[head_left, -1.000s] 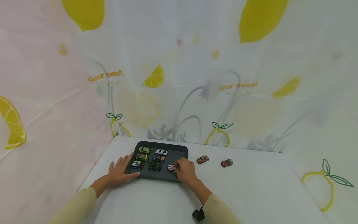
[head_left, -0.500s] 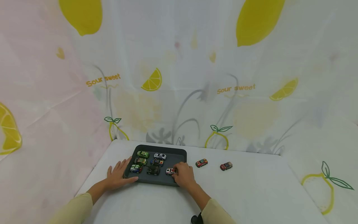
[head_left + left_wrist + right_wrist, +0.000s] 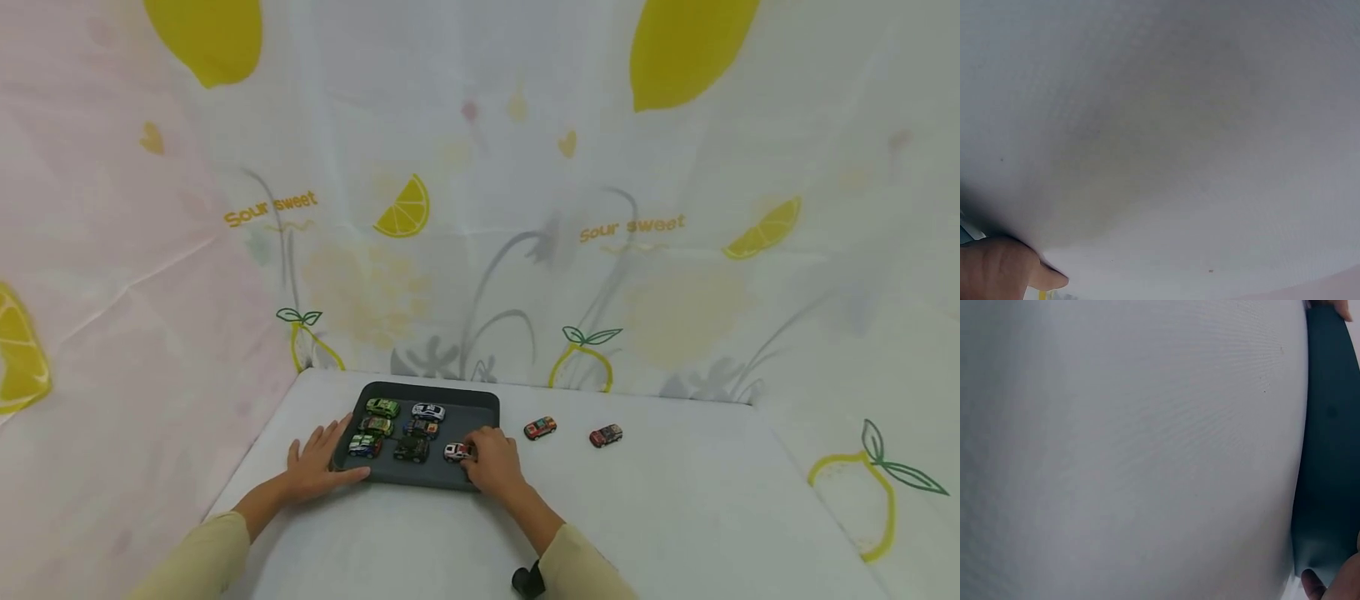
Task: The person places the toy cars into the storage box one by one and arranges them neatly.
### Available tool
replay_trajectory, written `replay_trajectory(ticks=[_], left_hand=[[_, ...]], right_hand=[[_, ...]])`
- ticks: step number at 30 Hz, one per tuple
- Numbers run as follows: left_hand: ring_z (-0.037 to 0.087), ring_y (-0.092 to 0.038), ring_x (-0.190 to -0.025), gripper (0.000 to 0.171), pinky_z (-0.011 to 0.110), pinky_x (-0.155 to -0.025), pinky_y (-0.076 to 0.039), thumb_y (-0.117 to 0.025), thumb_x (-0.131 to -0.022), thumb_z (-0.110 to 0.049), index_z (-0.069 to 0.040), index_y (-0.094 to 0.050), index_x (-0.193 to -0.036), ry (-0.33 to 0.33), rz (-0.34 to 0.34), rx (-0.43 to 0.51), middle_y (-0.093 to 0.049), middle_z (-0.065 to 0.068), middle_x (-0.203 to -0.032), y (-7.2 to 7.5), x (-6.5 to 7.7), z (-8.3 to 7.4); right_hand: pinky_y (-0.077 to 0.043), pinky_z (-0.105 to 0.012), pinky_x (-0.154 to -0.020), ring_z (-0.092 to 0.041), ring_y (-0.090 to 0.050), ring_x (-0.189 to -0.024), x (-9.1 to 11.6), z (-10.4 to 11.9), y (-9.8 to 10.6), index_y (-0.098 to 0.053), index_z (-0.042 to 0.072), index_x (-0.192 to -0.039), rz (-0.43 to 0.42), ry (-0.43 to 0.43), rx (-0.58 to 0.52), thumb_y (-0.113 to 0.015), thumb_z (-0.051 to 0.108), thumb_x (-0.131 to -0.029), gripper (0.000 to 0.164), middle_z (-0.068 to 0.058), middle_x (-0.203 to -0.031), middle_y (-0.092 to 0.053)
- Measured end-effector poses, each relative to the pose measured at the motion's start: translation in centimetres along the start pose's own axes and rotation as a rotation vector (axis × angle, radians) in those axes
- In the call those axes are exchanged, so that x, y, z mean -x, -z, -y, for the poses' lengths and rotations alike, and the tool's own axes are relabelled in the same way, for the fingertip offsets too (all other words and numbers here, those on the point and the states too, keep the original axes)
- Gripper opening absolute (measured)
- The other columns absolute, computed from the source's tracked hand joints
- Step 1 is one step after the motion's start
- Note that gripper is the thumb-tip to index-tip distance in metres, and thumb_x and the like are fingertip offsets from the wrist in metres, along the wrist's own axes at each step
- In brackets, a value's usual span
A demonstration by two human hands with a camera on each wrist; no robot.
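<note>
In the head view, a dark grey tray [image 3: 427, 478] holds several small toy cars at its left and middle. A white and red toy car [image 3: 455, 452] sits in the tray's right part, its right end covered by fingers. My right hand [image 3: 495, 463] reaches over the near right corner and pinches that car. My left hand [image 3: 315, 468] lies with spread fingers along the tray's left side, thumb at the near rim. The left wrist view catches only part of the left hand [image 3: 1000, 265]. In the right wrist view, right fingers [image 3: 1342, 581] show beside the tray's outer wall [image 3: 1332, 437].
Two more toy cars, a red-orange car [image 3: 540, 428] and a dark red car [image 3: 606, 435], stand on the white table [image 3: 675, 500] right of the tray. A lemon-print cloth [image 3: 480, 275] hangs behind. A small black object [image 3: 528, 581] is by the right sleeve.
The head view has shifted slightly. Both hands keep nearly the same places, the right one still pinching the white and red toy car; the other cars stay put.
</note>
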State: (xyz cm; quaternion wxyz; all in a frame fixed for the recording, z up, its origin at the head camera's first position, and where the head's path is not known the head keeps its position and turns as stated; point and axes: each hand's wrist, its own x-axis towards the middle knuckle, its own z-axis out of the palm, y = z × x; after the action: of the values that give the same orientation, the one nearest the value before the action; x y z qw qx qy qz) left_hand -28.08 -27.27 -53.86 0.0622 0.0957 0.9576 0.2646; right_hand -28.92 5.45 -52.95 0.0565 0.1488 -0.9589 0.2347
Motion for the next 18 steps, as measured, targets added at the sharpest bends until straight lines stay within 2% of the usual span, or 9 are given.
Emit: replay_trajectory(ticks=[10, 18], left_hand=[[0.056, -0.010, -0.145, 0.104, 0.077, -0.105, 0.003, -0.065, -0.083, -0.063, -0.018, -0.011, -0.159, -0.002, -0.002, 0.005, -0.016, 0.032, -0.160, 0.44, 0.15, -0.39], [0.057, -0.010, -0.145, 0.104, 0.078, -0.105, 0.002, -0.066, -0.083, -0.062, -0.017, -0.012, -0.160, -0.016, 0.006, 0.024, -0.016, 0.032, -0.160, 0.53, 0.24, -0.27]], right_hand=[[-0.044, -0.043, -0.083, -0.021, -0.060, -0.100, -0.12, -0.18, -0.16, -0.072, 0.014, -0.109, -0.007, -0.001, -0.018, -0.080, 0.024, -0.083, 0.029, -0.001, -0.105, -0.068], [-0.044, -0.044, -0.085, -0.023, -0.061, -0.106, -0.04, -0.22, -0.16, -0.069, 0.015, -0.117, -0.025, 0.014, -0.004, -0.081, 0.032, -0.082, 0.041, -0.002, -0.112, -0.068]])
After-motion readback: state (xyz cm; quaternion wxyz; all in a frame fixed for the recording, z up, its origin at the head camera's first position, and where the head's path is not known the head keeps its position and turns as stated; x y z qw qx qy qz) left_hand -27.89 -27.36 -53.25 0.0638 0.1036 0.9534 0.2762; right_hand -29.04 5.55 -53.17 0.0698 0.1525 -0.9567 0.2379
